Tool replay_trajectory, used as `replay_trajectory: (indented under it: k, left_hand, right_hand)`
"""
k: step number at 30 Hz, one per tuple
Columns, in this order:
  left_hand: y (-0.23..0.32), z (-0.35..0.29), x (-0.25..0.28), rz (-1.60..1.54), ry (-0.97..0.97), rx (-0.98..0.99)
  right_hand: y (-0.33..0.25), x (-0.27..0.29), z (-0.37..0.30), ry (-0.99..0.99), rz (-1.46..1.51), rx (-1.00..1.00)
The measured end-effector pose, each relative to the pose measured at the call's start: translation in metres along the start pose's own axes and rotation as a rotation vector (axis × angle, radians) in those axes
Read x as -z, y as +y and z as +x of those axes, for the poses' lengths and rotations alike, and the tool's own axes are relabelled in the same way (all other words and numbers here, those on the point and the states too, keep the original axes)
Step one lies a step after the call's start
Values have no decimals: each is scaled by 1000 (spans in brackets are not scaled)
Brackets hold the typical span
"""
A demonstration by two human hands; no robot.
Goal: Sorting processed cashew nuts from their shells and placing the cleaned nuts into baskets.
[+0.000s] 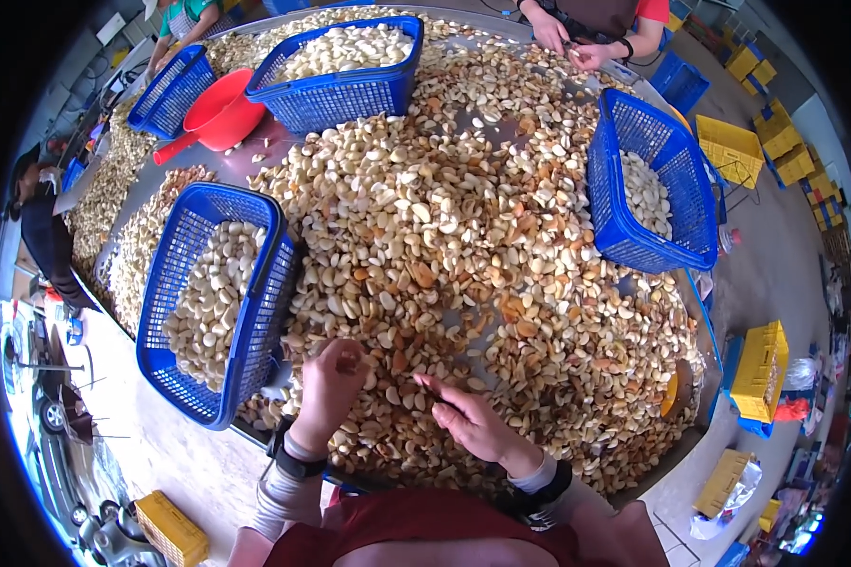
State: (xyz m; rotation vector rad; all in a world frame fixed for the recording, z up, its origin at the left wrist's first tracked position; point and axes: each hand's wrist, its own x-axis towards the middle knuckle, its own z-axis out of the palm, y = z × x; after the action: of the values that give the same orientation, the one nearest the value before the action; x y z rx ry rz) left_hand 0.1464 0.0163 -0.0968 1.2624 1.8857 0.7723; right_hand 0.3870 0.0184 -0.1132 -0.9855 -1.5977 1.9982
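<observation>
A deep heap of cream and brown pieces (425,217), like shelled nuts or beans, covers the metal table. Over its near edge, my left hand (329,386) is closed with its fingers curled inward, just right of a blue basket (267,283) of pale pieces. What it holds, if anything, is hidden. My right hand (471,423) hovers low over the heap to the right, fingers pointing up and left. Something small and dark shows between its thumb and fingers, too small to name. Dark bands circle both wrists.
Another blue basket (607,180) with pale pieces stands at the right, and a filled one (340,99) at the back. Beside that lie a red scoop (222,111) and a smaller blue basket (170,94). Across the table a person's hands (577,49) work. Yellow crates (761,373) stand beyond the right edge.
</observation>
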Motion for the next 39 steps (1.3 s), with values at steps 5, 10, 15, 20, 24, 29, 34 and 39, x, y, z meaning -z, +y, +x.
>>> replay_trajectory:
  k: [5,10,15,20,24,29,34,39]
  left_hand:
    - [1,-16,-6,-614,-377,84]
    - [19,-29,-5,-590,-305,-12]
    - [10,-33,-14,-709,-302,53]
    - [0,-38,-27,-1165,-414,228]
    - [-14,-49,-38,-1296,-508,287]
    - [1,-13,-23,-1266,-554,469]
    - [-30,76,0,502,383,-145]
    - [-29,85,7,384,59,-44]
  right_hand:
    - [-12,-11,10,63,-408,255]
    - [-40,-6,5,-42,-472,10]
    - [-16,-8,9,139,-485,385]
    - [1,-2,7,-28,101,238]
    - [9,-3,-7,-163,443,-46]
    - [23,3,-8,-20,863,-230]
    - [7,-7,1,-26,527,-204]
    - [10,-1,-3,-8,444,-155]
